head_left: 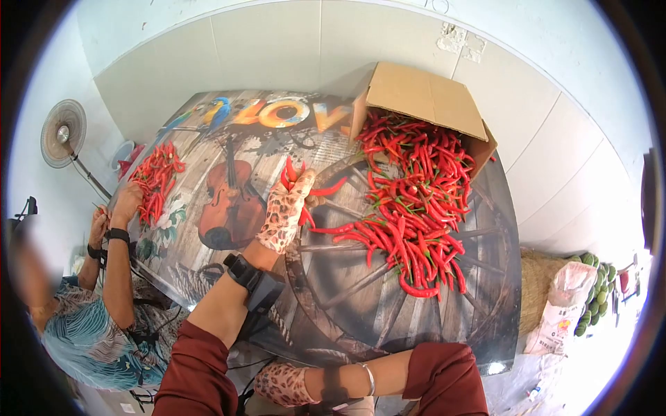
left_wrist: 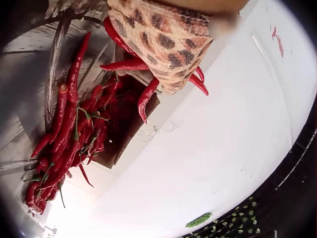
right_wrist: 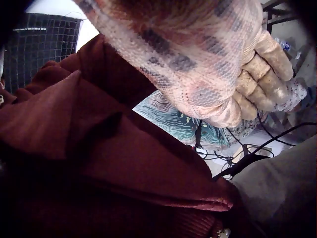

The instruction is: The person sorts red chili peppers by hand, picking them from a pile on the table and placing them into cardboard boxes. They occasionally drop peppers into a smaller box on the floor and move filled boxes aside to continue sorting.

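Observation:
My left hand, in a leopard-print glove, grips several red chilies above the table, left of the large chili pile. In the left wrist view the gloved hand has chilies sticking out on both sides; the fingertips are hidden. The pile lies beyond it. My right hand, in a matching glove, is low at the table's near edge. In the right wrist view the hand has its fingers loosely curled, with nothing seen in them.
An open cardboard box lies on its side at the back of the printed table, chilies spilling from it. At left another person works by a smaller chili pile. A fan stands behind; sacks are at right.

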Action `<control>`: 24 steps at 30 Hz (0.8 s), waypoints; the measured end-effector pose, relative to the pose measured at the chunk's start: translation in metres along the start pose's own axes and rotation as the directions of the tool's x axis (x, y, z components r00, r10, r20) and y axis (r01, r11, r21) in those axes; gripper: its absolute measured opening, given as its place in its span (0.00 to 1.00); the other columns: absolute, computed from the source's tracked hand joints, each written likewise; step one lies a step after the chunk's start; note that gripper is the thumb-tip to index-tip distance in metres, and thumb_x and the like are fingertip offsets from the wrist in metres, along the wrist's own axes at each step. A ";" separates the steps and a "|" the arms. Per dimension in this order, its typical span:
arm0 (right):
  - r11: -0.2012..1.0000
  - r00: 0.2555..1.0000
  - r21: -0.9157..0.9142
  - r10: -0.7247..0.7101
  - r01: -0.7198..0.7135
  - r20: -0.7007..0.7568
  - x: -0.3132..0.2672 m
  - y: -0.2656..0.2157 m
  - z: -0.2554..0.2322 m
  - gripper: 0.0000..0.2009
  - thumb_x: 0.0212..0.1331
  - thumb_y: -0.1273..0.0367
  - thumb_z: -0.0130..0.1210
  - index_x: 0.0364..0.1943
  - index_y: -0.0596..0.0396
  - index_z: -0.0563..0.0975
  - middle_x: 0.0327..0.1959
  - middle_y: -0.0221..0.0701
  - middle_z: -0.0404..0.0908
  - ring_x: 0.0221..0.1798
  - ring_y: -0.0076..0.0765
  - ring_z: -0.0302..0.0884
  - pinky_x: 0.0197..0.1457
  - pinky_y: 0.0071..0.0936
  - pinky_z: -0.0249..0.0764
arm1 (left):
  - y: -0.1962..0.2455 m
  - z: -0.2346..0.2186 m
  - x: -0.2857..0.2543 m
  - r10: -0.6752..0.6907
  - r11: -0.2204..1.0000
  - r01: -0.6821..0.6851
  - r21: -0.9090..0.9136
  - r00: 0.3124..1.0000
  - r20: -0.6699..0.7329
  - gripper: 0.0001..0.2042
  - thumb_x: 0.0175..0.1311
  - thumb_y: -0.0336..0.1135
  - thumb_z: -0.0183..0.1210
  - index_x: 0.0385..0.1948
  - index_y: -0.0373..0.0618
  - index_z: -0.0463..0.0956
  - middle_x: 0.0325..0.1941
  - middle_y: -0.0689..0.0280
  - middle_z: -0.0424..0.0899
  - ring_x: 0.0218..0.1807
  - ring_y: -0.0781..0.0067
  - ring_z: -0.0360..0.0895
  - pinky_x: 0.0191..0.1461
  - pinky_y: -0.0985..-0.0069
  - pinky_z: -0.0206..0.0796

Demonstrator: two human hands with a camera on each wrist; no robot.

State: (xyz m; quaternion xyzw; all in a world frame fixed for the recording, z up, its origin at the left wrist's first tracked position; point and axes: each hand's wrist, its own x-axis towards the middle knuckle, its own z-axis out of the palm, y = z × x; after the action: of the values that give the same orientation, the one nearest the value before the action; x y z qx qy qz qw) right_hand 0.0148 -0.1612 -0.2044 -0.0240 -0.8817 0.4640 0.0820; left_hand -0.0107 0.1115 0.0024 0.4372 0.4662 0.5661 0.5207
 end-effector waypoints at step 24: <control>0.961 0.993 -0.268 -0.047 0.075 0.110 -0.004 -0.032 -0.075 0.11 0.65 0.72 0.41 0.40 0.55 0.77 0.38 0.33 0.78 0.39 0.30 0.75 0.46 0.25 0.73 | -0.043 -0.017 0.012 0.564 0.817 -0.566 0.113 0.824 0.047 0.07 0.57 0.30 0.62 0.34 0.42 0.76 0.29 0.67 0.79 0.30 0.76 0.77 0.30 0.75 0.69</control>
State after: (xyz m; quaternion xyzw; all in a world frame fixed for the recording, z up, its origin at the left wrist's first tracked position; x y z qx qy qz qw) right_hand 0.0322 -0.1193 -0.1369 0.0162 -0.9403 0.3366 0.0467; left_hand -0.0206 0.1229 -0.0433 0.5899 0.3461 0.6629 0.3046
